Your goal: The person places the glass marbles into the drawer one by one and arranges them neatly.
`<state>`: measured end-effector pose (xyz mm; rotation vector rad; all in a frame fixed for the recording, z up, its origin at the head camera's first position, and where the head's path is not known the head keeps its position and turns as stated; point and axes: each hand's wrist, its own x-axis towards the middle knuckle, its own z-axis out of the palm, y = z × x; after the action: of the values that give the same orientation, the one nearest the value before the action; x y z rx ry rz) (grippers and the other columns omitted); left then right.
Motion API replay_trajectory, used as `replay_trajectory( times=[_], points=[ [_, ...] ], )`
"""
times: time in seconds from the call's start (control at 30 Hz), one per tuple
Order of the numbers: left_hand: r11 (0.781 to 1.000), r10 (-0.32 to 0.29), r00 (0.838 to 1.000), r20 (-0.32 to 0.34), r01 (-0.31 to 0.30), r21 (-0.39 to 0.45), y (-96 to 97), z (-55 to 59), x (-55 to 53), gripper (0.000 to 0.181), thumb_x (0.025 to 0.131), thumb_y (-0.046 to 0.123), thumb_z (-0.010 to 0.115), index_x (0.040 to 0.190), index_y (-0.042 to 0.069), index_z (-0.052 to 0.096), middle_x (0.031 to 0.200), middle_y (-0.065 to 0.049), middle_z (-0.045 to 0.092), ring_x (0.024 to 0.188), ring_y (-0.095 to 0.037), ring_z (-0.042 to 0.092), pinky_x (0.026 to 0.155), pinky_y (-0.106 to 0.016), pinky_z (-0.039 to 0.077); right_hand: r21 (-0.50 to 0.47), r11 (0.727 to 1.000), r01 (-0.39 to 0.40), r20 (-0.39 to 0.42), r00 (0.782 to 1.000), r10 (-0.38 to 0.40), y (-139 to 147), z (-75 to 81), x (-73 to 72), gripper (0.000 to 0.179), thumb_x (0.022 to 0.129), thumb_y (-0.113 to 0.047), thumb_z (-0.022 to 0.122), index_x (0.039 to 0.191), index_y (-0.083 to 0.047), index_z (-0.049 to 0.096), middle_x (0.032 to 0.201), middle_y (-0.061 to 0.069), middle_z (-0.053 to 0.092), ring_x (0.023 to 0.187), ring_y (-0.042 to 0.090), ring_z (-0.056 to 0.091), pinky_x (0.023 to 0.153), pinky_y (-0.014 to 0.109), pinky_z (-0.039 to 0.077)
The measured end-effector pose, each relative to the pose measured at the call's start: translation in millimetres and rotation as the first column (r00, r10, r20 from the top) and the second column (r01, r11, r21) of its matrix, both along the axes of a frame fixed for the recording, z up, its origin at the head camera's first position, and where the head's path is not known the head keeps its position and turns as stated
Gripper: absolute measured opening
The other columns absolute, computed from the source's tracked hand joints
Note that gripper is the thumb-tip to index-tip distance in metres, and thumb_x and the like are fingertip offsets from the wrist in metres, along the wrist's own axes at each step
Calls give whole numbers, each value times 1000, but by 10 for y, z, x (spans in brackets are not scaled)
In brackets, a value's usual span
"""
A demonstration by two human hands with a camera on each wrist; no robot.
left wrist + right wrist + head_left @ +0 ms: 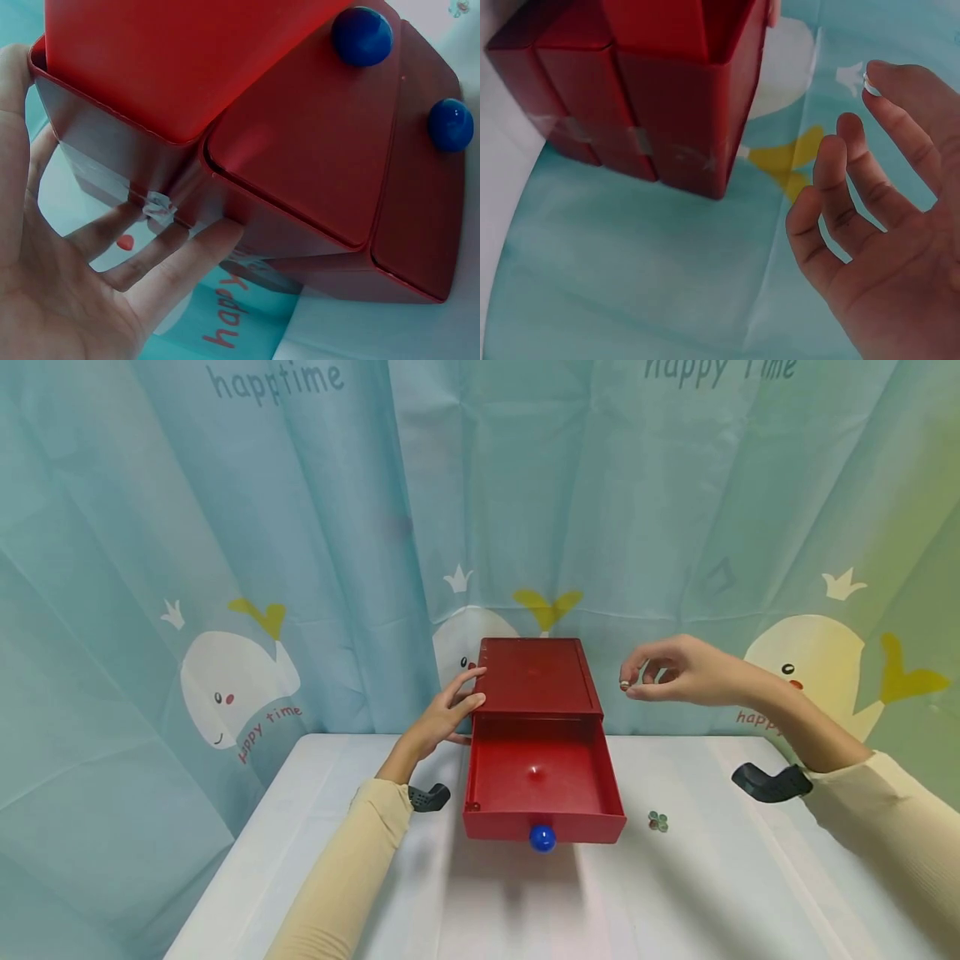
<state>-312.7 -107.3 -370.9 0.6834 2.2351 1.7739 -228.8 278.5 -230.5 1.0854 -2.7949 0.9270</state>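
A red drawer cabinet point(536, 677) stands on the table with its top drawer point(536, 768) pulled out. My left hand point(438, 718) touches the cabinet's left side and top edge, its fingers spread and fairly straight. In the left wrist view, the left hand point(97, 262) has fingertips against the cabinet's side. To the right of the cabinet, my right hand point(682, 670) is raised, pinching a small shiny bead-like piece point(624, 685) between thumb and index finger. The right wrist view shows that piece point(870, 85) mostly covered by the fingertips. One small round piece point(473, 807) lies in the drawer's front left corner.
A small cluster of greenish round pieces point(657, 821) lies on the white table point(705, 877), right of the drawer. A blue knob point(542, 838) sticks out of the drawer front. Two lower drawers have blue knobs point(450, 125) too. Behind hangs a printed curtain point(525, 485).
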Motion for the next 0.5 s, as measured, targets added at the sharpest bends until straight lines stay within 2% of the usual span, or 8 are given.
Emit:
replay_trajectory(
  times=[0.23, 0.5],
  points=[
    [1000, 2, 1000, -6, -2, 2, 7, 1, 0, 59, 102, 42, 57, 157, 41, 36, 158, -13, 40, 140, -38, 44, 85, -58, 58, 23, 999, -27, 45, 999, 26, -226, 67, -59, 10, 93, -18, 77, 102, -19, 72, 95, -3, 70, 85, 23, 67, 73, 31, 59],
    [1000, 5, 1000, -2, -5, -3, 4, -1, 3, 59, 102, 43, 57, 156, 44, 36, 158, -12, 39, 140, -37, 44, 85, -59, 58, -8, 993, -121, 69, 990, 122, -488, 53, -169, 13, 93, -11, 76, 105, -11, 71, 91, 6, 71, 83, 28, 67, 71, 32, 60]
  ],
)
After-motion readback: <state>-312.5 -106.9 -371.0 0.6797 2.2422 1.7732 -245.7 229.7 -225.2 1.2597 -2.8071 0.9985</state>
